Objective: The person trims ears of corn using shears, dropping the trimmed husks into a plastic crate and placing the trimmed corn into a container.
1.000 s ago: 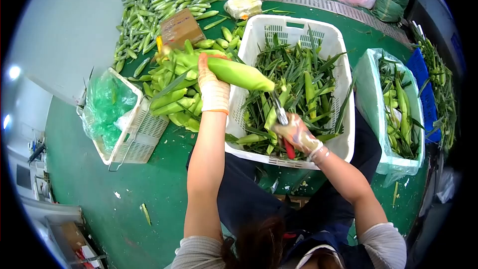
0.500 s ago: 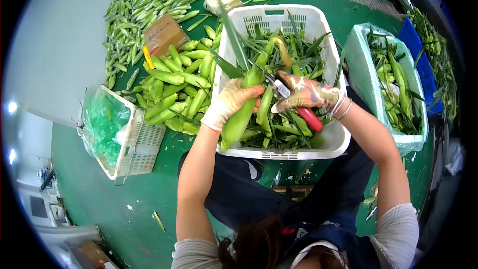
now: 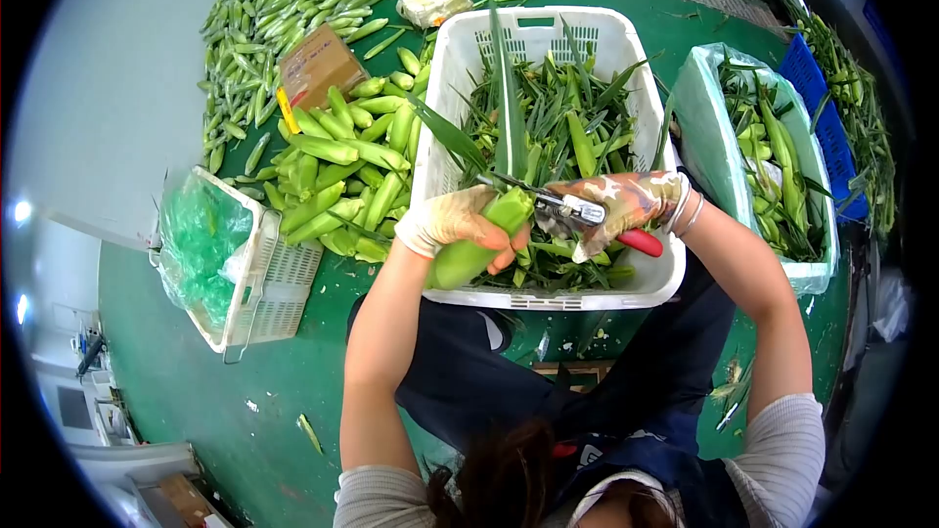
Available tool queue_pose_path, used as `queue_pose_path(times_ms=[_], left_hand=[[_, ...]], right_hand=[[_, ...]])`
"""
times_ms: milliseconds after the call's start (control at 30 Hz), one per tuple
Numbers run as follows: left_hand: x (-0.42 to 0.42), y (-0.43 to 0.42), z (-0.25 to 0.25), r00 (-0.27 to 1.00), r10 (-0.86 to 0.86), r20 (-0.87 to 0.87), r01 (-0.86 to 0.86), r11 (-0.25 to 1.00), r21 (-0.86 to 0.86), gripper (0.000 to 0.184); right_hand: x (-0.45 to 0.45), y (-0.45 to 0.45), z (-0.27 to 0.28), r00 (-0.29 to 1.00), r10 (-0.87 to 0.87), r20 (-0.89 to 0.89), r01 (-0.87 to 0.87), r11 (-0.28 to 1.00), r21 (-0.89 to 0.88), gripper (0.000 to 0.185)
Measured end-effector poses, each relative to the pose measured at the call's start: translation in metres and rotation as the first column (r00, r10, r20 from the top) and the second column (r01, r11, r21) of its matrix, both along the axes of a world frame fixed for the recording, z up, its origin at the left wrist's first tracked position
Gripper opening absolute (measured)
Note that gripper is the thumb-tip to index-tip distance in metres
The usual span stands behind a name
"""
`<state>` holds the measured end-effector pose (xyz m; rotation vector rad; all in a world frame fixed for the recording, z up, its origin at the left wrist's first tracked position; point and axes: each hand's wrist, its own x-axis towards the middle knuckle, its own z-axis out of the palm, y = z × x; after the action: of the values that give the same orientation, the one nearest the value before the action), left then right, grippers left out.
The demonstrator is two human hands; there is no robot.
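Corn ear (image 3: 460, 264) partly hides the left hand (image 3: 452, 221) closed round it; right hand (image 3: 626, 203) grips shears (image 3: 585, 210).

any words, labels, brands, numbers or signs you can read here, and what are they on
No text can be read with certainty.
Cardboard box: faint print, too blurred to read.
Yellow strip beside it: dark marks, too small to read.
Red-handled pruners: no legible brand or number.
Dark apron: a white mark, too unclear to read.
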<state>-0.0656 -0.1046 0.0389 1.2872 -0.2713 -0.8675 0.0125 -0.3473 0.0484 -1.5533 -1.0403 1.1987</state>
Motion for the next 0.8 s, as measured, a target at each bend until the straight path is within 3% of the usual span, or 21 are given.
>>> queue_pose_path(times_ms=[33,67,100,167,233,300,333,367,433,467,500,533,600,633,700,767,800], left_hand=[[-0.004,0.000,-0.003,1.000,0.000,0.000,0.000,1.000,0.001,0.054],[-0.007,0.001,-0.007,0.994,0.100,-0.042,-0.103,0.991,-0.087,0.055],[-0.008,0.002,-0.008,0.977,0.194,-0.085,-0.206,0.963,-0.171,0.056],[-0.006,0.008,-0.009,0.933,0.358,0.042,-0.352,0.930,-0.107,0.053],[0.000,0.008,0.002,0.875,0.416,0.246,-0.451,0.886,0.106,0.046],[0.006,0.010,-0.020,0.740,0.442,0.507,-0.590,0.788,0.175,0.036],[0.008,0.012,-0.026,0.701,0.277,0.657,-0.563,0.781,0.271,0.035],[0.010,0.014,-0.032,0.623,0.104,0.775,-0.562,0.749,0.351,0.035],[0.005,-0.009,-0.015,0.689,0.474,0.548,-0.615,0.782,0.098,0.033],[0.002,-0.012,-0.006,0.715,0.478,0.510,-0.578,0.815,0.047,0.035],[0.008,-0.010,-0.022,0.691,0.410,0.595,-0.552,0.831,0.067,0.040],[0.009,-0.012,-0.024,0.724,0.413,0.553,-0.505,0.863,0.016,0.043],[0.011,-0.008,-0.018,0.675,0.259,0.691,-0.475,0.869,0.138,0.051],[0.011,-0.006,-0.008,0.595,0.057,0.801,-0.504,0.804,0.317,0.056],[0.008,-0.013,0.007,0.653,-0.115,0.748,-0.501,0.675,0.541,0.055],[0.011,-0.018,-0.010,0.610,-0.113,0.784,-0.538,0.668,0.514,0.060],[0.012,-0.023,-0.009,0.510,-0.160,0.845,-0.626,0.605,0.492,0.062]], right_hand=[[0.000,0.002,0.003,0.996,0.087,-0.026,-0.087,0.996,0.024,0.030],[-0.003,-0.001,0.011,0.996,-0.085,-0.008,0.084,0.992,-0.097,0.023],[-0.008,0.001,0.007,0.952,-0.252,-0.172,0.250,0.968,-0.032,0.020],[-0.009,0.007,0.000,0.780,-0.554,-0.291,0.584,0.811,0.023,0.023],[-0.001,0.012,-0.001,0.809,-0.580,-0.098,0.588,0.802,0.109,0.029],[-0.005,0.023,0.008,0.787,-0.579,-0.212,0.607,0.789,0.097,0.028],[-0.012,0.034,0.014,0.735,-0.636,-0.237,0.673,0.728,0.133,0.028],[-0.010,0.042,0.016,0.757,-0.645,-0.105,0.653,0.748,0.118,0.029],[-0.013,0.043,0.037,0.825,-0.563,-0.041,0.565,0.824,0.049,0.029],[-0.006,0.044,0.026,0.845,-0.530,-0.064,0.533,0.845,0.046,0.029],[-0.004,0.041,0.025,0.848,-0.519,0.109,0.508,0.853,0.118,0.030],[-0.004,0.039,0.026,0.809,-0.516,0.282,0.483,0.857,0.182,0.032],[-0.012,0.037,0.040,0.830,-0.505,0.237,0.504,0.861,0.070,0.031],[-0.018,0.034,0.043,0.837,-0.520,0.173,0.527,0.850,0.006,0.030],[-0.014,0.030,0.018,0.753,-0.534,0.385,0.537,0.836,0.110,0.025],[-0.024,0.028,0.000,0.725,-0.650,0.229,0.651,0.755,0.080,0.020],[-0.024,0.023,-0.016,0.696,-0.711,0.100,0.702,0.703,0.114,0.015]])
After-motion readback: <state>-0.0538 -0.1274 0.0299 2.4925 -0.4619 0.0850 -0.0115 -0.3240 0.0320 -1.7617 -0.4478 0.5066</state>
